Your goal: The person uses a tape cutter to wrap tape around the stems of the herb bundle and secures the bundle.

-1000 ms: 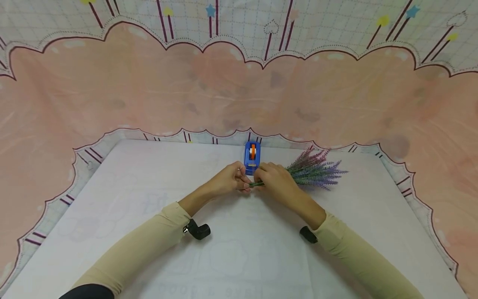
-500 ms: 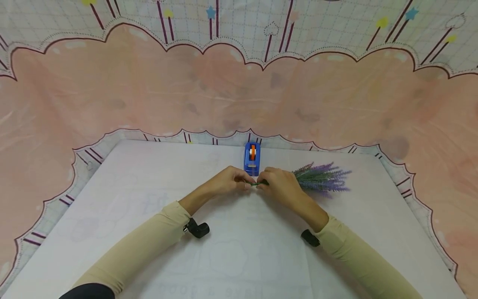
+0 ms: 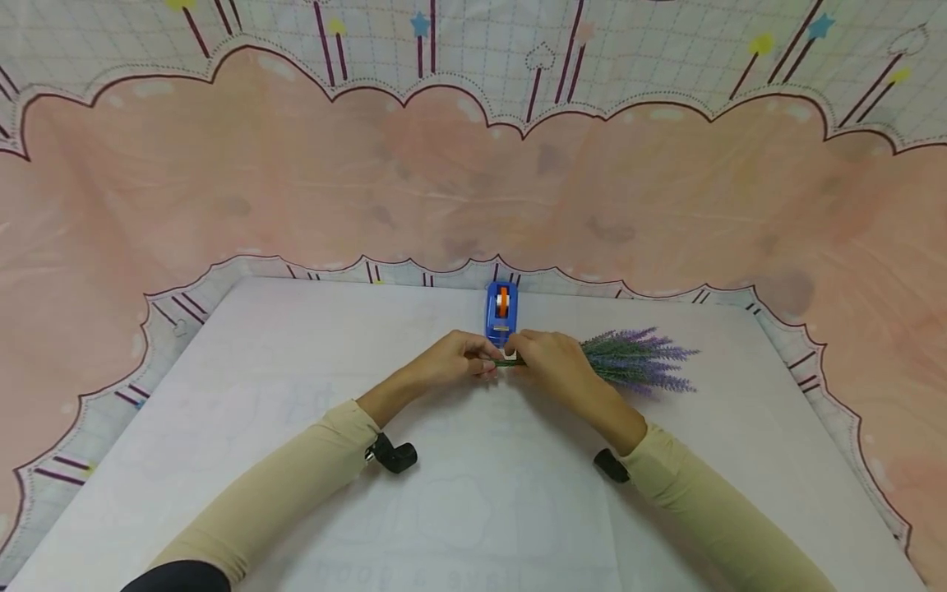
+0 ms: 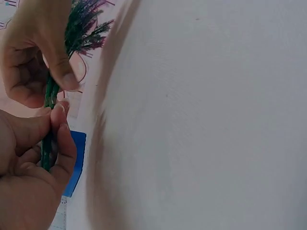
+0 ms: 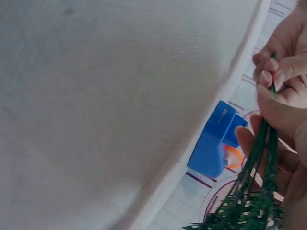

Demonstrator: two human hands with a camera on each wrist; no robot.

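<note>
The left hand (image 3: 462,359) pinches the stems (image 5: 271,143) of the lavender bunch (image 3: 629,362) near their ends; the right hand (image 3: 553,362) curls round them just beside it, nearer the blooms (image 3: 654,362). The bunch lies crosswise, long axis left to right, blooms pointing right over the desk (image 3: 370,510). Just beyond both hands sits the blue tape dispenser (image 3: 501,308).

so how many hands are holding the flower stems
2: the left hand pinches the stems near their ends; the right hand grips them closer to the blossoms.
</note>
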